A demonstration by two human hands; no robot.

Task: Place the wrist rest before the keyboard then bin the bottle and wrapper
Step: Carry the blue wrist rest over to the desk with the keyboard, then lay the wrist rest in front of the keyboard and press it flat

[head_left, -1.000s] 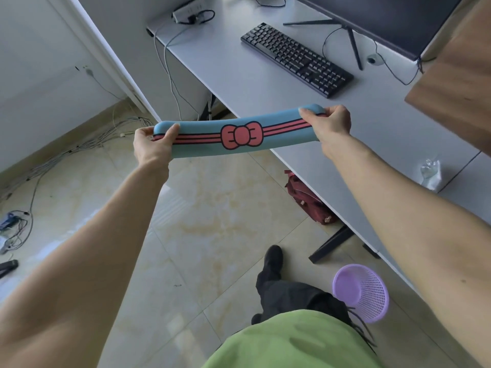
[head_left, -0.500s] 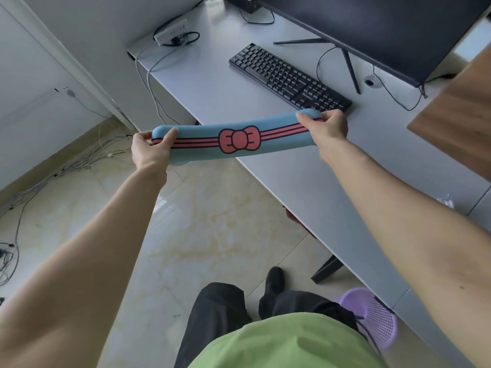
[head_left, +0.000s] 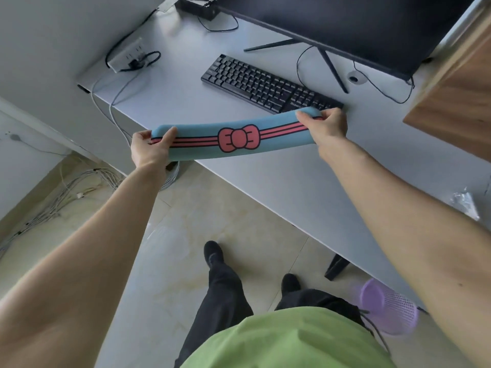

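Over the near edge of the desk (head_left: 186, 83), two bare hands hold up one long blue wrist rest (head_left: 231, 140). It has one pink bow in the middle and pink stripes running to both ends. The left hand (head_left: 150, 150) pinches the left end, with the thumb on top and the fingers curled under. The right hand (head_left: 325, 126) pinches the right end the same way. The wrist rest is up in the air and bends a little. Its right end is just in front of the right end of the one black keyboard (head_left: 265, 85), and its left end hangs past the desk edge, over the floor.

One big dark monitor (head_left: 358, 25) stands at the far side of the desk, behind the keyboard. One white power strip (head_left: 127, 55) lies at the far left corner with wires going down. One crinkly clear wrapper (head_left: 463, 201) lies on the desk at the right, well apart from the hands. I cannot tell if a bottle is there. One purple basket (head_left: 390, 309) sits on the floor at the near right, partly hidden by the right arm. Two black shoes show below.
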